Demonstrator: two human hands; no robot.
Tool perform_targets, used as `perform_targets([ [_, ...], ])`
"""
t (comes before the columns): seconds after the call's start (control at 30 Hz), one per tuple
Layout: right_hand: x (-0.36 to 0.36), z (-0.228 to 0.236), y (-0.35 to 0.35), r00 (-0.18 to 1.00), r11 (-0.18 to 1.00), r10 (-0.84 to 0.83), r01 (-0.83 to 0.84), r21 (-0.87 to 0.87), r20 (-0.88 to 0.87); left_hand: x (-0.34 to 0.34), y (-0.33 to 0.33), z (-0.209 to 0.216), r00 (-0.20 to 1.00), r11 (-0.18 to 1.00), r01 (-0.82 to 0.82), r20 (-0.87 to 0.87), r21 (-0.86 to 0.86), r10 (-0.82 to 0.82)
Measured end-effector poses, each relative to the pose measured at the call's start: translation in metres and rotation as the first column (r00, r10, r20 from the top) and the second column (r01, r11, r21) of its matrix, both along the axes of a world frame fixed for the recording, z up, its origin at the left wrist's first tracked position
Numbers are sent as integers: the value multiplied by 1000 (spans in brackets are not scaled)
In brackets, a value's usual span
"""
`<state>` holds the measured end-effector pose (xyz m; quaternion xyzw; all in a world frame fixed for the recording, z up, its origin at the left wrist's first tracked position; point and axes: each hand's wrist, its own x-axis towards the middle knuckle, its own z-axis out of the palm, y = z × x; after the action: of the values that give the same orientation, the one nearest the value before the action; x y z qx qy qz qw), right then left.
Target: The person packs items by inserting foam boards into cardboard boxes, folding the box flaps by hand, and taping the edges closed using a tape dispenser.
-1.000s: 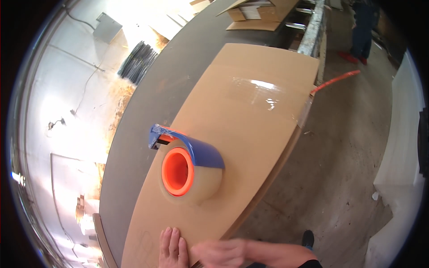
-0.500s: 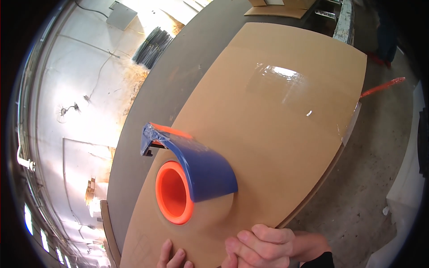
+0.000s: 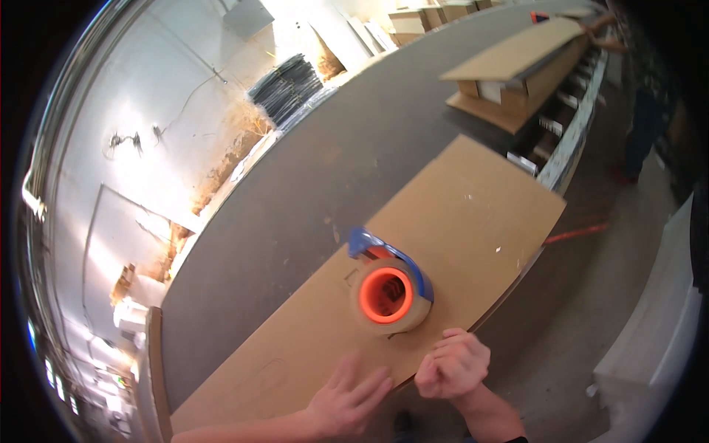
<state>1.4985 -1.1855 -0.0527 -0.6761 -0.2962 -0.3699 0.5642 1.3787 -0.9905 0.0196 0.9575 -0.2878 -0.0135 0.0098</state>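
Observation:
A tape dispenser with a blue body (image 3: 422,280) stands on a long flat brown cardboard piece (image 3: 480,199). Its wide roll of tape has an orange core (image 3: 364,301) that faces me. My left hand (image 3: 347,399) is at the cardboard's near edge, just below the dispenser, with its fingers apart and slightly blurred. To the right, my right hand (image 3: 454,365) is closed at the cardboard's right edge. Whatever its curled fingers may hold is hidden.
A grey tabletop (image 3: 295,221) stretches beyond the cardboard. Farther off lies a carton with a raised flap (image 3: 517,55), beside a worn metal rail (image 3: 572,159). Another person (image 3: 646,125) stands at the far right, hands at that carton. A white covered stack (image 3: 642,332) is at right.
My view has shifted, showing more of the far table and carton. The dispenser looks smaller and turned. My left hand is now more in view; my right hand stays closed.

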Motion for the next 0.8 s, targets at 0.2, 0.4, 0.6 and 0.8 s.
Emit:
perform_targets([
  [0.2,95,109,32,748,814,-116,-305,-494,-653,-3,12,2,1000,993,-13,14,-115,15],
  [0.4,107,116,31,402,707,-56,-631,-321,-914,-3,13,1,999,999,-9,-31,-52,8],
  [0.6,59,168,14,302,781,179,-622,-51,-936,-9,14,16,994,997,-32,-106,-66,25],
  [0.8,11,204,51,921,299,-169,-292,-909,-351,-16,15,-9,998,989,-62,24,-132,66],
])
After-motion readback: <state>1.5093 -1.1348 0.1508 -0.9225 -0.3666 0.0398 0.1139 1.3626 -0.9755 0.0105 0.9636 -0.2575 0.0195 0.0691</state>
